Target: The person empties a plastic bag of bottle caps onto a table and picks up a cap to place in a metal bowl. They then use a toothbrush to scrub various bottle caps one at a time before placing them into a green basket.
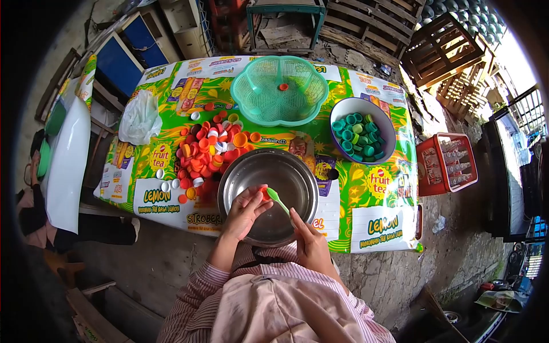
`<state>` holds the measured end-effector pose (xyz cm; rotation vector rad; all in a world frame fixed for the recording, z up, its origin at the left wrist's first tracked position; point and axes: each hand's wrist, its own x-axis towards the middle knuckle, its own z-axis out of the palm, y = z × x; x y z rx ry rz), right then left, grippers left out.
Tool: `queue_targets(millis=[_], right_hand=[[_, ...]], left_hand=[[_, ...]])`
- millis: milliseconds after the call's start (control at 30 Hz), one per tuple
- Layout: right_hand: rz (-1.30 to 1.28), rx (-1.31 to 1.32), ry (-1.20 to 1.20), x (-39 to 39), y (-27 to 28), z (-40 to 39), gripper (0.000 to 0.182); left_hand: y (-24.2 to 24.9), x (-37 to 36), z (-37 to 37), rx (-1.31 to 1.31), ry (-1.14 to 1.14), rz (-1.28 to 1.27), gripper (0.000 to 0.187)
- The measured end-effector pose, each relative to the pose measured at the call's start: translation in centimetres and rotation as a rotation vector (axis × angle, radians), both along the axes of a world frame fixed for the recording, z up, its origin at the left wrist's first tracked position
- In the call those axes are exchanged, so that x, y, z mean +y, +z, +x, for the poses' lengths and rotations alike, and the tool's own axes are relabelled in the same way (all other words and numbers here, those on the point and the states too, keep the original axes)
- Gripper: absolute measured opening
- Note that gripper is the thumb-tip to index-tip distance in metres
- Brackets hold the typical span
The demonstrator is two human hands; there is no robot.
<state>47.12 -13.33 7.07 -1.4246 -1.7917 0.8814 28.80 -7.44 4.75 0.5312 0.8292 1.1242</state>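
Note:
Over a metal basin (269,163) at the table's front edge, my left hand (246,212) holds a red bottle cap (265,192) between its fingers. My right hand (310,243) grips the handle of a small green brush (279,201), whose head touches or nearly touches the cap. The basin looks wet and shiny inside. Left of it lies a heap of red and orange caps (200,154), with a few white ones. To the right, a bowl (382,112) holds green and teal caps (358,137).
Behind the basin stands a green plastic basket (246,86) with one red cap inside. A clear plastic bag (140,120) lies at the table's left. A red crate (429,166) stands right of the table. Another person's arm (35,166) shows at far left.

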Motion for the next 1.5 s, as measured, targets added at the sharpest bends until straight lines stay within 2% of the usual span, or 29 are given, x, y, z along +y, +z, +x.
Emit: queue_targets(millis=[67, 233, 333, 467, 600, 700, 800, 867, 933, 1033, 1133, 1267, 1333, 1400, 1467, 1500], right_hand=[[-0.037, -0.049, -0.009, 0.1, 0.1, 0.2, 0.052], [-0.014, 0.100, 0.026, 0.1, -0.4, -0.2, 0.054], [-0.040, 0.103, -0.033, 0.4, -0.7, 0.2, 0.053], [0.000, 0.051, 0.021, 0.3, -0.3, -0.2, 0.052], [-0.011, 0.003, -0.039, 0.3, -0.3, -0.1, 0.052], [-0.017, 0.058, 0.067, 0.3, -0.4, -0.2, 0.052], [-0.018, 0.037, -0.036, 0.3, -0.4, -0.1, 0.054], [0.001, 0.036, 0.070, 0.3, -0.2, 0.0, 0.055], [-0.015, 0.094, 0.077, 0.3, -0.7, -0.2, 0.056], [-0.016, 0.052, -0.037, 0.3, -0.2, -0.2, 0.055], [-0.025, 0.060, 0.087, 0.1, 0.2, -0.1, 0.055], [-0.020, 0.017, -0.033, 0.4, -0.3, -0.1, 0.054], [-0.014, 0.104, 0.088, 0.2, -0.2, 0.1, 0.054], [-0.011, 0.109, 0.088, 0.2, -0.2, -0.1, 0.053], [0.006, -0.052, -0.084, 0.3, -0.1, 0.3, 0.054], [0.002, 0.002, -0.092, 0.4, 0.4, 0.6, 0.054]], left_hand=[[-0.9, -0.1, -0.2, 0.052, 0.015, -0.008, 0.024], [-1.3, 0.0, 0.1, 0.086, 0.046, 0.037, 0.025], [-1.3, -0.1, 0.4, 0.121, 0.055, 0.015, 0.028], [-1.1, 0.1, 0.5, 0.119, 0.027, -0.012, 0.032], [-1.7, 0.0, 0.4, 0.048, -0.004, -0.021, 0.032], [-1.5, 0.1, 0.6, 0.015, -0.009, -0.055, 0.033], [-1.6, 0.1, 0.6, 0.011, -0.017, -0.084, 0.035], [-1.8, 0.2, 0.5, -0.034, -0.023, -0.102, 0.036], [-1.9, 0.3, 0.5, -0.041, -0.020, -0.096, 0.038], [-1.5, 0.1, 0.8, -0.037, -0.035, -0.071, 0.038], [-1.7, 0.3, 0.6, -0.005, -0.025, -0.045, 0.038], [-2.3, 0.0, 0.9, -0.009, -0.018, -0.086, 0.036], [-2.0, 0.1, 0.8, -0.030, -0.038, -0.067, 0.035], [-1.4, 0.2, 0.8, 0.018, 0.006, -0.080, 0.035], [-1.5, 0.1, 0.6, 0.023, -0.035, -0.009, 0.034], [-0.8, 0.0, 0.6, -0.097, -0.071, 0.027, 0.033]])
